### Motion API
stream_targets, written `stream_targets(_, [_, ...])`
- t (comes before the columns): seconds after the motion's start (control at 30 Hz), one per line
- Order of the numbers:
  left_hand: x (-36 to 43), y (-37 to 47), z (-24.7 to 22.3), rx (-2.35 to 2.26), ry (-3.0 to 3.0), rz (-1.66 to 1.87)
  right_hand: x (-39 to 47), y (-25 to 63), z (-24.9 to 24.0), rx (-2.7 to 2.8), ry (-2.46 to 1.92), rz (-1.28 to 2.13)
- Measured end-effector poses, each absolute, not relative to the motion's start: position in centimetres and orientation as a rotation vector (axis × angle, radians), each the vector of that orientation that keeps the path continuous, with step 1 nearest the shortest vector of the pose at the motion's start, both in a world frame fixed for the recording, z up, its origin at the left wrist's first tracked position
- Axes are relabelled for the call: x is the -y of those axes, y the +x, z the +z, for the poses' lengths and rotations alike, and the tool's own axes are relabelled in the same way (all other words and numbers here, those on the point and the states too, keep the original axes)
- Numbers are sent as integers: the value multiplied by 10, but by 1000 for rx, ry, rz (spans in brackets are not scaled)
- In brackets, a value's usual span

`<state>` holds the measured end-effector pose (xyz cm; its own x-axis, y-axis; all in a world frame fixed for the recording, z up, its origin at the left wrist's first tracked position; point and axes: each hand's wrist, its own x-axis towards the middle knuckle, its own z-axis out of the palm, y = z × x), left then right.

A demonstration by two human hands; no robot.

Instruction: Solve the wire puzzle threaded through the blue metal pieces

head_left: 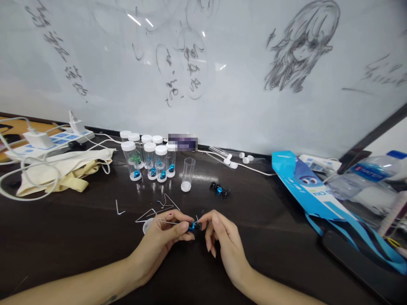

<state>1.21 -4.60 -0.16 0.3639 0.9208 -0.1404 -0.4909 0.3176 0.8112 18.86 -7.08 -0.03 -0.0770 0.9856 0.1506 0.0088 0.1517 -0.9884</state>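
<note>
"Fingers first: what do the left ones have?"

"Left hand (163,234) has thumb and fingertips closed on a small blue and black part (193,226), which sits between the two hands, above the dark table (273,254). A thin metal rod (168,221) runs along by those fingers"

"And the right hand (225,239)?"

"Half curled, forefinger close by the part's black end, the lower fingers loose. Whether it pinches anything, I cannot tell from where I stand; a short bit of metal (196,218) sticks up right there"

"Which step would you call it?"

"Close fingertip work on that part, I'd judge: the left steadies, the right attends to its end. The next move seems to call for a firm left pinch and a light, exact right fingertip"

"What lies beyond?"

"What looks like a white lid (147,225), partly behind the left hand, bent wires (172,202) near it, and an L-shaped key (117,207) off to the left. Further out, loose black and blue pieces (219,189), and left of them an uncapped clear tube (188,173), upright. Capped tubes (150,160) stand clustered beyond, several with something blue inside, and small white caps (246,160) lie near the whiteboard (229,114)"
</note>
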Motion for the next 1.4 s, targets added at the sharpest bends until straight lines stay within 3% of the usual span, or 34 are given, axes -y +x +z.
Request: stream_targets(1.4, [45, 11, -4, -670, 746, 1016, 69, 190, -2, 1351, -1090, 1129])
